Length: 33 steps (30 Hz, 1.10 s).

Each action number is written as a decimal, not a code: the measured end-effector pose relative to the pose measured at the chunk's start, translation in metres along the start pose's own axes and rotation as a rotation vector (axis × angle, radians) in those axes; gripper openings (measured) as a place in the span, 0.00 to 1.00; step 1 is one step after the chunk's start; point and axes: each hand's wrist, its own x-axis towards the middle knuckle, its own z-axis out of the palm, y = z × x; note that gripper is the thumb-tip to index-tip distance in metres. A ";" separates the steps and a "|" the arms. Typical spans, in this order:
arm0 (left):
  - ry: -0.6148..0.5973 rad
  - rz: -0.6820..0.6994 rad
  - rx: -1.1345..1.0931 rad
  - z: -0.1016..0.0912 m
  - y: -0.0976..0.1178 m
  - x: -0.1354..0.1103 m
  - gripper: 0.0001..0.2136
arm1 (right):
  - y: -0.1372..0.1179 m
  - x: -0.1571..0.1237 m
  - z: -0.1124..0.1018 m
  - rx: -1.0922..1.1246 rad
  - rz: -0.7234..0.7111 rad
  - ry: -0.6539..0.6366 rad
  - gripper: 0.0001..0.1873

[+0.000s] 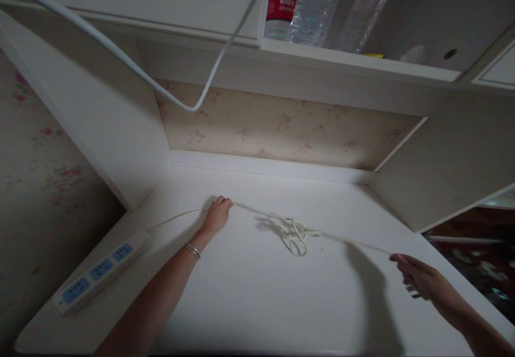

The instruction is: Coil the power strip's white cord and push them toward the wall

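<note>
1. On the white desk [241, 303], the power strip [101, 271] lies at the left, so its cord [350, 240] leads off toward the middle.
2. The left hand [217, 214] pinches the cord nearer the strip, seemingly to anchor that side.
3. The right hand [416, 276] grips the far end, metal prongs [413, 291] showing below it, apparently keeping the line stretched.
4. Between both hands sits a loose tangle [296, 232], probably suspended by that tension.

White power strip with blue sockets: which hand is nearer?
Left. The left hand is right of the power strip; the right hand is much farther right.
</note>
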 end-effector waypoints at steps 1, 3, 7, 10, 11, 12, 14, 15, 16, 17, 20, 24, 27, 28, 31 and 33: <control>0.008 -0.013 -0.006 0.003 0.002 0.002 0.12 | -0.002 -0.007 0.002 0.057 0.030 -0.057 0.27; 0.022 -0.038 -0.022 0.006 0.004 0.005 0.12 | -0.010 -0.020 0.006 0.169 0.070 -0.214 0.31; 0.046 -0.089 -0.063 0.007 0.004 0.012 0.13 | -0.033 -0.053 0.016 0.161 0.005 -0.538 0.28; 0.043 -0.102 -0.101 0.011 0.010 0.016 0.13 | -0.062 -0.080 0.031 0.063 -0.115 -0.740 0.28; 0.037 -0.095 -0.115 0.013 0.015 0.016 0.13 | -0.074 -0.088 0.039 0.000 -0.195 -0.777 0.28; 0.029 -0.082 -0.130 0.016 0.020 0.015 0.13 | -0.086 -0.094 0.048 -0.092 -0.284 -0.776 0.24; 0.007 -0.048 -0.157 0.023 0.032 0.012 0.12 | -0.109 -0.104 0.069 -0.347 -0.428 -0.692 0.12; -0.004 -0.031 -0.168 0.026 0.038 0.009 0.12 | -0.119 -0.107 0.080 -0.486 -0.490 -0.600 0.11; -0.014 -0.015 -0.176 0.028 0.043 0.006 0.12 | -0.128 -0.108 0.091 -0.591 -0.556 -0.517 0.13; -0.022 -0.001 -0.180 0.028 0.046 0.001 0.13 | -0.135 -0.110 0.100 -0.657 -0.613 -0.460 0.16; -0.026 0.023 -0.162 0.019 0.045 -0.015 0.18 | -0.154 -0.113 0.120 -0.673 -0.701 -0.403 0.21; 0.028 -0.021 -0.060 -0.014 0.019 -0.040 0.19 | -0.171 -0.117 0.134 -0.420 -0.651 -0.479 0.24; 0.050 -0.097 0.067 -0.038 -0.005 -0.059 0.15 | -0.181 -0.121 0.149 -0.095 -0.548 -0.647 0.24; 0.031 -0.116 0.132 -0.043 -0.012 -0.065 0.13 | -0.185 -0.122 0.156 0.016 -0.498 -0.700 0.25; -0.016 -0.139 0.240 -0.051 -0.022 -0.079 0.10 | -0.196 -0.125 0.180 0.285 -0.384 -0.778 0.25; -0.009 -0.154 0.233 -0.051 -0.024 -0.084 0.10 | -0.207 -0.126 0.198 0.393 -0.388 -0.788 0.25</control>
